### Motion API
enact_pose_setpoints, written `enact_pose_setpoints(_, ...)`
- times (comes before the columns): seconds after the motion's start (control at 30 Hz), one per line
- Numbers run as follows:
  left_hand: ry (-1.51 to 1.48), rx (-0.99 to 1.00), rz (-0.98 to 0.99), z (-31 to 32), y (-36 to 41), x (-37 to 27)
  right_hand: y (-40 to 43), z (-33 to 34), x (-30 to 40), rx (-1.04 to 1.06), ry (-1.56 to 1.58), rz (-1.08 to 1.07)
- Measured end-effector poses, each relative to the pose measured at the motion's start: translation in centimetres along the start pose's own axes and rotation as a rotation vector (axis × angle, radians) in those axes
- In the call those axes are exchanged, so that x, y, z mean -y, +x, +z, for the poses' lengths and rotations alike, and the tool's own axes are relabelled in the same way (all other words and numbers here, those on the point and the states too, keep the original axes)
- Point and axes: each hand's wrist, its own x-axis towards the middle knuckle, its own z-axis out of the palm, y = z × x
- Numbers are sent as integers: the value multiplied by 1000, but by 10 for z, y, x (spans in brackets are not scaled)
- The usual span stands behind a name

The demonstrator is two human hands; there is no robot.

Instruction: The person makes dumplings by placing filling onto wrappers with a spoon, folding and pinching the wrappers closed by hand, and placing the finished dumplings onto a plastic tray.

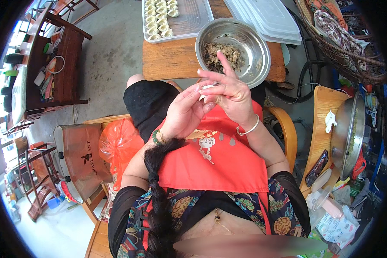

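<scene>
Between my hands, above my lap, is a small piece of whitish dough [207, 87], mostly hidden by the fingers. My left hand [187, 108] supports it from the left with thumb and fingers. Thumb and forefinger of my right hand [233, 93] pinch it from the other side, while other fingers stick out. Just beyond the hands, a steel bowl [256, 61] holds brownish minced filling [222, 54]. Left of the bowl, rows of folded dumplings [161, 21] fill the left part of a clear plastic tray [193, 19].
Bowl and tray rest on a wooden table [169, 59]. Stacked plastic lids [271, 19] lie at its right. A wooden stool [321, 106] on my right carries a large steel basin [345, 138] and a phone [317, 167]. A red plastic bag [121, 142] sits at my left.
</scene>
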Motion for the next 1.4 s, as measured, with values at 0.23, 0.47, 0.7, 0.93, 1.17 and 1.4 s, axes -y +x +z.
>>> enact_pose_setpoints(0.23,94,-8,21,13,0,-9,6,-6,24,-75,39,173)
enact_pose_setpoints(0.47,206,27,115,-3,3,0,3,4,13,-87,-153,57)
enact_pose_setpoints(0.7,245,-24,139,-13,4,-4,20,5,22,-53,-276,17)
enact_pose_setpoints(0.93,318,-105,146,-20,6,-21,67,-8,22,247,-438,-139)
enact_pose_setpoints(1.17,282,-268,145,-41,1,-34,171,-9,-75,173,-551,43)
enact_pose_setpoints(1.4,375,-301,113,-62,-10,-43,227,18,-180,253,-691,210)
